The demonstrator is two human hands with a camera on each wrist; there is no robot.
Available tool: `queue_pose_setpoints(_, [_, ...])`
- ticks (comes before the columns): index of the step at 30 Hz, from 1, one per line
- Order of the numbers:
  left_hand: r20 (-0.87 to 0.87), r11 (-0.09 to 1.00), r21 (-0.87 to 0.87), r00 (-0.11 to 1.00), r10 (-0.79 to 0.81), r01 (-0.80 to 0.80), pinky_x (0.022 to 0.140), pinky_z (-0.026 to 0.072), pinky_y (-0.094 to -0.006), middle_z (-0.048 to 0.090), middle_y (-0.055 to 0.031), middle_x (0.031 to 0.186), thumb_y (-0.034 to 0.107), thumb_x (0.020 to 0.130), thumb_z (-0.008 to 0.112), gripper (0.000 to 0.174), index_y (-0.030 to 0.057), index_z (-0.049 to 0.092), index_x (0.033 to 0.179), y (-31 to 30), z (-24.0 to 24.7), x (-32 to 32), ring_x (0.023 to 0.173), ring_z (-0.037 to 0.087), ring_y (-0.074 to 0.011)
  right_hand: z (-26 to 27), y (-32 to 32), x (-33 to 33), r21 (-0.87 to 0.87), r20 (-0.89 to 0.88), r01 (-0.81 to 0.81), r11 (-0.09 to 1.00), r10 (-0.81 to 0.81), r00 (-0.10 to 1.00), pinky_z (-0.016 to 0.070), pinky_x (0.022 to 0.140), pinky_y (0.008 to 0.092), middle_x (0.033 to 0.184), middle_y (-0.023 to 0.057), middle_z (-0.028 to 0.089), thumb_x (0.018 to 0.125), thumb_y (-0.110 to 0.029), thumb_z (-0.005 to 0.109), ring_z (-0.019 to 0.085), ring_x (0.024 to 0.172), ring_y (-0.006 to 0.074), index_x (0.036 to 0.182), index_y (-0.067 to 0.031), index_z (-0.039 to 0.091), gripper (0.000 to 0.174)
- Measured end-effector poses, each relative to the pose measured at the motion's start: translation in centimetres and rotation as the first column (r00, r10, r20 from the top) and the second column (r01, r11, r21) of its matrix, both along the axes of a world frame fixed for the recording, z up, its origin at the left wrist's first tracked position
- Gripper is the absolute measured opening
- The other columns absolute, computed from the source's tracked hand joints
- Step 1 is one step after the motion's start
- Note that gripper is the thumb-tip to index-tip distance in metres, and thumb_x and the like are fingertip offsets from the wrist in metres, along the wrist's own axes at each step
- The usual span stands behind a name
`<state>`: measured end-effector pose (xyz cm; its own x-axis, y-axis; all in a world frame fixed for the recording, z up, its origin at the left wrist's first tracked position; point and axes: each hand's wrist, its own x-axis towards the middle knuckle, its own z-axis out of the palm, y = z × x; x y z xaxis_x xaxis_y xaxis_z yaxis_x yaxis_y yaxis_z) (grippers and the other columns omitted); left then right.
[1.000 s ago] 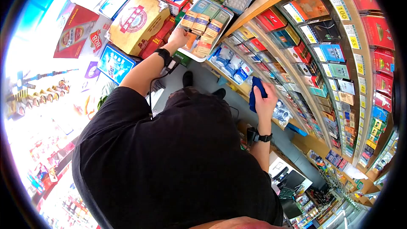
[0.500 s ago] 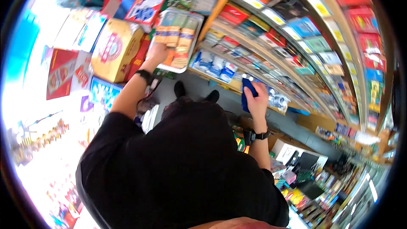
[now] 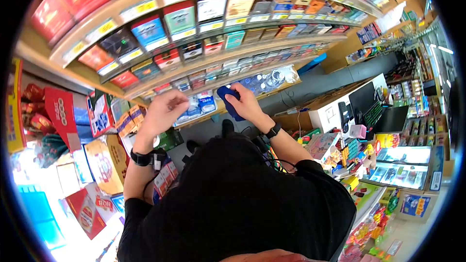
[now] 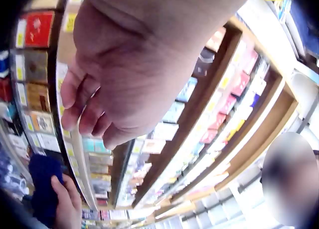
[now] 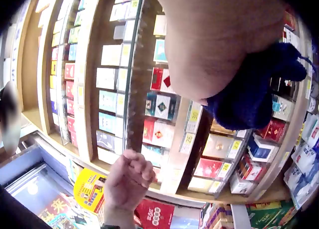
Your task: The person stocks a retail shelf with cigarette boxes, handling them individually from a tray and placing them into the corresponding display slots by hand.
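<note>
My right hand (image 3: 246, 106) grips a folded dark blue cloth (image 3: 228, 101) in front of the lower shelf edge. In the right wrist view the cloth (image 5: 249, 97) bunches out beyond the palm, and most of the fingers are hidden. My left hand (image 3: 165, 112) is raised to the left of it, fingers loosely bent, with nothing in them. Behind both hands stands a slanted rack of small boxed packs (image 3: 150, 31) with price tags along its rows.
Bags of blue-and-white packs (image 3: 200, 106) lie on the low shelf below the rack. Banded bundles (image 3: 131, 120) and a yellow carton (image 3: 108, 162) stand at the left. A desk with a monitor (image 3: 363, 98) and keyboard is at the right.
My left hand has come away from the tray of banded bundles and lifted toward the rack. The head view has turned right. My right hand still holds the blue cloth.
</note>
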<state>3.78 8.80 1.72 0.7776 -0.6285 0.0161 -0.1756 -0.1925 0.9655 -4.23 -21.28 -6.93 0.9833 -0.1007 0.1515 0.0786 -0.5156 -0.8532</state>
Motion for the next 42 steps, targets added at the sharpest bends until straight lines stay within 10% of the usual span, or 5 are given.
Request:
queue_pose_setpoints(5, [0.341, 0.99, 0.129, 0.936, -0.093, 0.052, 0.079, 0.0541, -0.029, 0.07, -0.0066, 0.1, 0.005, 0.094, 0.072, 0.018, -0.0004, 0.067, 0.11, -11.3, 7.2, 1.9, 0.091, 0.067, -0.015, 0.4, -4.4, -1.1, 0.206, -0.094, 0.15, 0.967, -0.132, 0.987, 0.0518, 0.06, 0.0304, 0.082, 0.0073, 0.068, 0.096, -0.014, 0.071, 0.066, 0.07, 0.0128, 0.109, -0.0009, 0.061, 0.021])
queue_pose_setpoints(13, [0.939, 0.999, -0.047, 0.341, 0.037, 0.023, 0.097, 0.051, -0.0429, 0.065, -0.0139, 0.118, 0.008, 0.086, 0.075, 0.036, 0.0006, 0.067, 0.12, -26.3, 12.8, 4.5, 0.113, 0.061, -0.0354, 0.2, -10.8, -1.6, 0.303, -0.099, 0.34, 0.89, -0.325, 0.94, 0.0513, 0.06, 0.0315, 0.079, 0.0088, 0.068, 0.095, -0.016, 0.071, 0.066, 0.068, 0.0141, 0.101, 0.0008, 0.063, 0.02])
queue_pose_setpoints(22, [0.994, 0.993, 0.043, 0.109, -0.031, -0.11, 0.107, 0.0457, -0.0475, 0.055, -0.0195, 0.138, 0.012, 0.086, 0.075, 0.054, -0.0049, 0.058, 0.133, -36.8, 13.9, 5.6, 0.13, 0.052, -0.039, -1.7, -15.7, -0.6, 0.392, -0.072, 0.393, 0.832, -0.398, 0.914, 0.0487, 0.059, 0.0315, 0.072, 0.0067, 0.063, 0.092, -0.02, 0.075, 0.06, 0.064, 0.0128, 0.097, 0.0008, 0.064, 0.023])
queue_pose_setpoints(42, [0.999, 0.856, 0.033, 0.027, -0.022, -0.516, 0.102, 0.0431, -0.0553, 0.058, -0.025, 0.123, 0.015, 0.088, 0.072, 0.047, -0.0026, 0.057, 0.129, -43.3, 12.5, 8.6, 0.116, 0.056, -0.0446, -4.1, -19.1, -0.3, 0.48, -0.045, 0.285, 0.83, -0.301, 0.953, 0.0521, 0.06, 0.0311, 0.078, 0.0082, 0.068, 0.092, -0.016, 0.074, 0.065, 0.068, 0.0134, 0.099, 0.0005, 0.065, 0.02])
